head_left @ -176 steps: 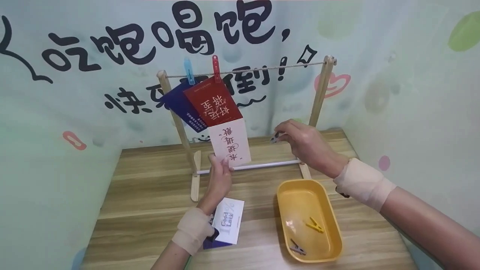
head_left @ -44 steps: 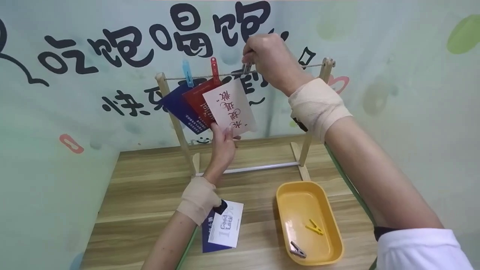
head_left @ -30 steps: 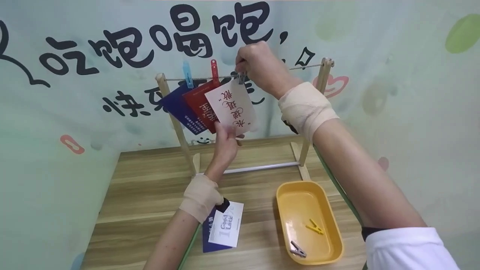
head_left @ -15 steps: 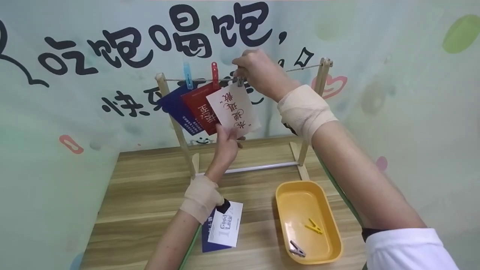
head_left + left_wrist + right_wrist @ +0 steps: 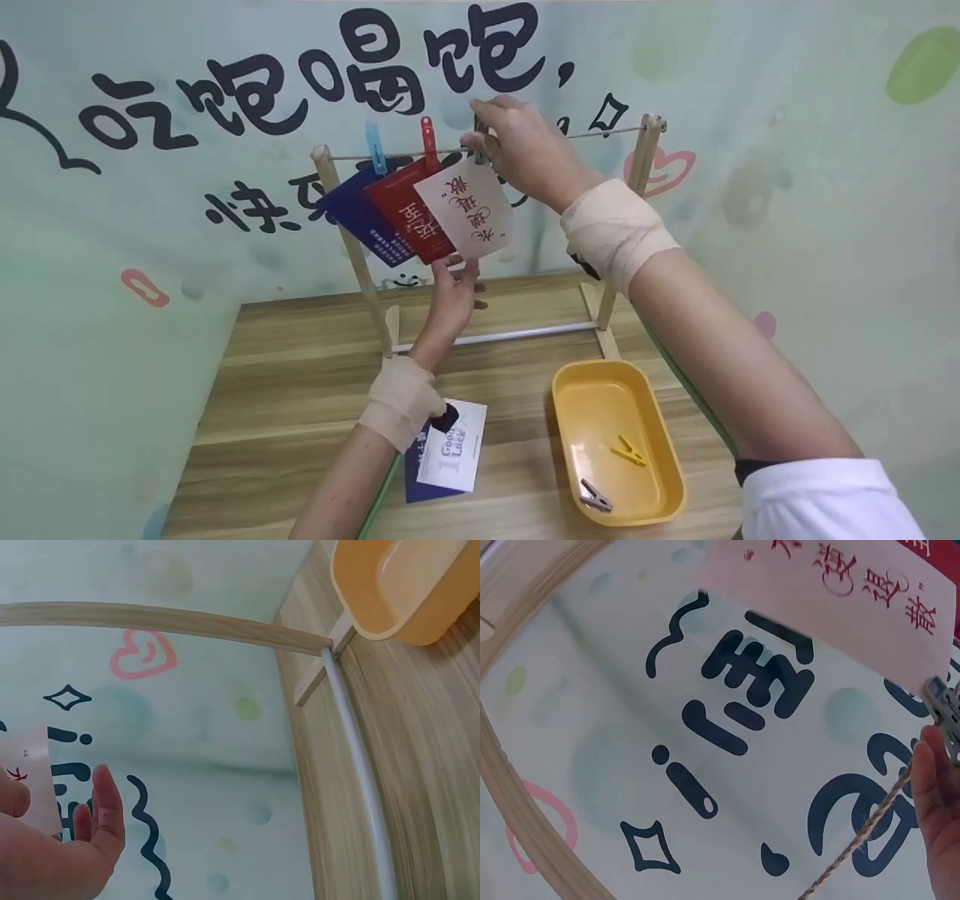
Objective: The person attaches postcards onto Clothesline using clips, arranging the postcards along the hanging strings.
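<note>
**White card pinned to the string, left hand easing off**

Since half a second ago the left hand (image 5: pixel 455 289) has dropped off the lower edge of the white card (image 5: pixel 469 210); its fingers are now straight and apart just below the card, holding nothing. The right hand (image 5: pixel 517 146) stays up at the string (image 5: pixel 600 133), thumb and fingers pinched on the grey clip (image 5: pixel 943 709) that bites the card's top corner onto the line.

Taking the string as landmark: the white card hangs tilted under it, overlapping a red card (image 5: pixel 405 214) under a red clip (image 5: pixel 429 142), with a blue card (image 5: pixel 360 217) and blue clip (image 5: pixel 375 146) further toward the left post of the wooden rack (image 5: pixel 641 172).

By the look of it the card is light, thin and fairly stiff, smooth and matte, likely to swing or twist on a single clip; a corner or edge pinch between fingertips is the place to take it, without creasing. The string is rough twisted twine and gives under load. The small sprung clip needs a squeeze at its tail ends.

Well below the string, on the wood-grain counter (image 5: pixel 300 375), lie a few more cards (image 5: pixel 450 454) and a glossy yellow plastic tray (image 5: pixel 671 465) with rounded corners, holding a yellow clip (image 5: pixel 628 451) and a grey one (image 5: pixel 595 497).
</note>
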Tool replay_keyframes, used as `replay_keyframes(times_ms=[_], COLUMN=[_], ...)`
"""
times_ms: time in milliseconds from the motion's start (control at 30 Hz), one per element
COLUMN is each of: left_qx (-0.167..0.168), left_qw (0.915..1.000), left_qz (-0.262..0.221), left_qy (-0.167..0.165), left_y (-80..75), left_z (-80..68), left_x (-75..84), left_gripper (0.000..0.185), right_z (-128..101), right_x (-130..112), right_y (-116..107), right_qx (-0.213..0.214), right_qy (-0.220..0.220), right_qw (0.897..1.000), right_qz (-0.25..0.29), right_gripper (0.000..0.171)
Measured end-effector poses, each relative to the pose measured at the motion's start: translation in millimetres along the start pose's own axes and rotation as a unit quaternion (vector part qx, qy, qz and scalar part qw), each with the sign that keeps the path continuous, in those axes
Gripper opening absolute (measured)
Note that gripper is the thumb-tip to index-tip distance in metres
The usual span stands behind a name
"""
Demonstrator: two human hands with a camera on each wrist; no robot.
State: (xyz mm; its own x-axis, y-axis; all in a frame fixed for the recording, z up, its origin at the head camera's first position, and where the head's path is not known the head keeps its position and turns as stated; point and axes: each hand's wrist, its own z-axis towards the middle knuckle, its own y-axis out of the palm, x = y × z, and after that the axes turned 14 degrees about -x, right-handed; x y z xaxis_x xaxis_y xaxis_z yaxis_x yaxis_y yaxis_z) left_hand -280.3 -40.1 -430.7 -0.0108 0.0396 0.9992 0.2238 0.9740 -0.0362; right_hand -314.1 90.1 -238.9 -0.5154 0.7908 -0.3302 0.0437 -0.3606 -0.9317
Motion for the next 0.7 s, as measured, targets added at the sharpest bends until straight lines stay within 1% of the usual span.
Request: replay_keyframes(times_ms=[167, 267, 367, 467, 567, 700], left_qx=[0.004, 0.006, 0.008, 0.009, 0.007, -0.009], left_qw=[0.9997, 0.9994, 0.9995, 0.9997, 0.9996, 0.9983], left_qz=[0.009, 0.01, 0.005, 0.008, 0.024, 0.057], left_qy=[-0.024, -0.031, -0.029, -0.022, -0.015, 0.0], left_y=[-5.2, -7.7, -9.5, -11.9, -14.4, -17.0], left_z=[-4.6, -7.9, -11.6, -15.2, -20.9, -30.0], left_x=[-7.3, -9.2, -8.4, -8.3, -8.1, -9.6], left_gripper=[0.041, 0.041, 0.039, 0.037, 0.036, 0.034], right_z=[-6, -10, -16, -24, -35, -52], right_x=[-4, -8, -14, -20, -23, -21], right_y=[11, 17, 20, 22, 25, 33], right_qx=[0.056, 0.086, 0.108, 0.124, 0.131, 0.13], right_qy=[-0.009, -0.003, 0.01, 0.013, 0.011, 0.02], right_qw=[0.998, 0.996, 0.994, 0.992, 0.991, 0.991], right_qz=[-0.008, -0.016, -0.017, -0.014, -0.014, -0.024], right_gripper=[0.054, 0.056, 0.06, 0.061, 0.06, 0.061])
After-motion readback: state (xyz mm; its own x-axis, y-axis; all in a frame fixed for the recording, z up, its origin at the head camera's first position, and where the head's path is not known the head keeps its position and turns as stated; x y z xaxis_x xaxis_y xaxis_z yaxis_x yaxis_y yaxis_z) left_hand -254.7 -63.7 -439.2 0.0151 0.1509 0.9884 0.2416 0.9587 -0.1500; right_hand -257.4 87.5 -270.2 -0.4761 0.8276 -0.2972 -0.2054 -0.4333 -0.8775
